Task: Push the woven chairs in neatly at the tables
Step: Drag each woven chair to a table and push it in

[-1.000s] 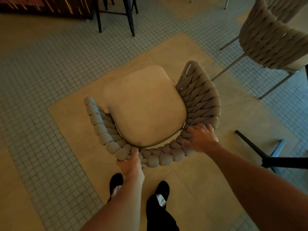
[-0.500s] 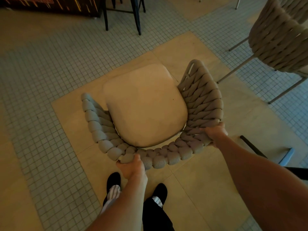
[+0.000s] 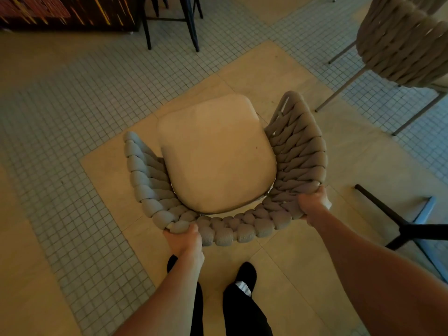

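Observation:
A woven chair (image 3: pixel 298 151) with a thick grey rope back and a beige seat cushion (image 3: pixel 215 154) stands on the tiled floor right in front of me, its back toward me. My left hand (image 3: pixel 185 241) grips the rope rim at the back's left corner. My right hand (image 3: pixel 314 204) grips the rim at the back's right corner, fingers wrapped over the outside. A second woven chair (image 3: pixel 402 42) stands at the upper right, its back facing me.
A black table base (image 3: pixel 397 224) with a blue strip lies on the floor close to my right arm. Dark stool legs (image 3: pixel 191 23) and a dark patterned counter (image 3: pixel 68 13) stand at the top. My feet (image 3: pixel 246 275) are just behind the chair.
My right hand has slid outward from the top of the back to its right corner and closed round the rim. My left hand took a firmer grip. The chair turned slightly.

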The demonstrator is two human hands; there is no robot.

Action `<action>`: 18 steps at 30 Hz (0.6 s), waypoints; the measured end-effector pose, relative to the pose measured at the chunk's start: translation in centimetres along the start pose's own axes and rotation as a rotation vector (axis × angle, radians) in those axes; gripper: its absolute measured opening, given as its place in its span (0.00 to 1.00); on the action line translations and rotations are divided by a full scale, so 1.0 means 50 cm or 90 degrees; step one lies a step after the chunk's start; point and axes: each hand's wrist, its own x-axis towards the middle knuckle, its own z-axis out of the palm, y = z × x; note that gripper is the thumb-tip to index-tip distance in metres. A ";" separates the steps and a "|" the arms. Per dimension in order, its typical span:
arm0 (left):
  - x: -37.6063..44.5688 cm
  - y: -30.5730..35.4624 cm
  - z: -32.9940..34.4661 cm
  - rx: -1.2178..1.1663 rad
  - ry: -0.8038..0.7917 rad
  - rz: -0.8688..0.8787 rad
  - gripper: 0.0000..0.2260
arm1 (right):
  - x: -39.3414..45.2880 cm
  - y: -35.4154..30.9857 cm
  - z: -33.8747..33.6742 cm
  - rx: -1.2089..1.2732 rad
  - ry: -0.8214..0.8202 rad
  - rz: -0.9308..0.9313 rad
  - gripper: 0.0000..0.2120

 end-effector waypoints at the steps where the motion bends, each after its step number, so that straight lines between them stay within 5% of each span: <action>1: 0.007 0.009 -0.008 0.021 -0.012 0.013 0.28 | -0.011 0.010 0.005 0.016 0.008 0.009 0.21; 18: 0.153 0.188 -0.067 0.234 -0.189 0.102 0.28 | -0.205 0.142 0.133 0.217 0.134 0.168 0.23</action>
